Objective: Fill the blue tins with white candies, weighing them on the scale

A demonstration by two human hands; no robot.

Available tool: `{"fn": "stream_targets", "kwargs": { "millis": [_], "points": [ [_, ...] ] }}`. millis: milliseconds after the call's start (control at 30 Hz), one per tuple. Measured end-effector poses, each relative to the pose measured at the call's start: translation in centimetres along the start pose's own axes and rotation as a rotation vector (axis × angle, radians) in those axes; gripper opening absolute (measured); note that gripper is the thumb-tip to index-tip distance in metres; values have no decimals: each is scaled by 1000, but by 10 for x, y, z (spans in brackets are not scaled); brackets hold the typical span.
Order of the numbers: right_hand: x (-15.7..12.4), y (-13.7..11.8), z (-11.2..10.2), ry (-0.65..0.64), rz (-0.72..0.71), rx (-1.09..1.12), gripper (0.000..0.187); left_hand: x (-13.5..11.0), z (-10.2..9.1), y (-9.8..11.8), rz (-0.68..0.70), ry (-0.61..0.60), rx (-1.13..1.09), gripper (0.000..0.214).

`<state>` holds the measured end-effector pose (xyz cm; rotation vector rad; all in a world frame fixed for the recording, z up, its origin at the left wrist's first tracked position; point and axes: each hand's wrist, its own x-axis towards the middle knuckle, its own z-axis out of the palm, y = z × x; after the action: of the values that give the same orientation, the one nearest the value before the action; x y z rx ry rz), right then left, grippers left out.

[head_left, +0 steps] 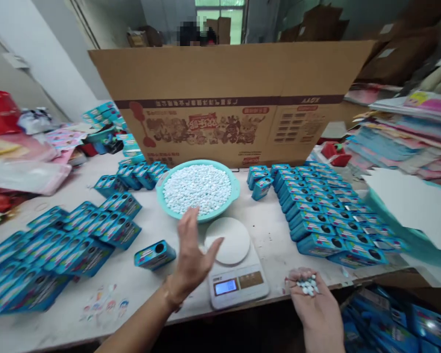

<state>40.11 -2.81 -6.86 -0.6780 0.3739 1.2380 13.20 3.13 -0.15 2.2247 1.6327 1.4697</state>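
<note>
My left hand (195, 247) is open, fingers stretched and thumb apart, raised beside the white kitchen scale (255, 289) and in front of the tub. A round turquoise tub (160, 198) is full of small white and pale-blue candy tablets (198, 189). Palm up near the table's front edge, my right hand (319, 309) cradles a small pile of the same candy tablets (308, 286). The scale's round plate (230, 240) carries nothing and its display is lit. A single blue box (155, 255) stands left of my left hand.
Rows of blue boxes stand at the left (59, 245) and right (316, 211). Behind the tub rises a large cardboard carton (220, 73). A paper stack (407, 132) is at the far right. More blue boxes (393, 318) lie below the table's edge.
</note>
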Motion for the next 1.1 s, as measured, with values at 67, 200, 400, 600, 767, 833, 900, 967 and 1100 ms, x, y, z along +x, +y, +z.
{"fn": "stream_targets", "kwargs": {
  "millis": [67,200,400,600,767,833,900,967,1100],
  "points": [
    [-1,-1,2,-11,-19,-13,17,-21,-48,-41,-73,48,218,82],
    [-4,13,12,-30,-29,-51,15,-50,-100,-104,-218,-179,310,62],
    [-18,35,31,-110,9,-45,11,-40,-83,-73,-165,-244,39,26],
    [-24,28,28,-99,-25,-27,13,5,-2,-15,-44,-360,-158,30],
    [-24,16,24,-48,-34,17,10,16,22,-2,-69,-400,-129,53],
    [-22,14,23,-46,-29,10,11,13,3,-2,-71,-208,-171,75],
    [-20,15,25,-46,-39,-12,11,8,-25,-4,-90,16,-216,85],
    [-17,20,28,-38,-39,-34,13,-2,-53,-11,-158,180,-240,82],
    [-15,30,41,0,-20,-54,17,-31,-88,-35,-364,285,-230,74]
  ]
}}
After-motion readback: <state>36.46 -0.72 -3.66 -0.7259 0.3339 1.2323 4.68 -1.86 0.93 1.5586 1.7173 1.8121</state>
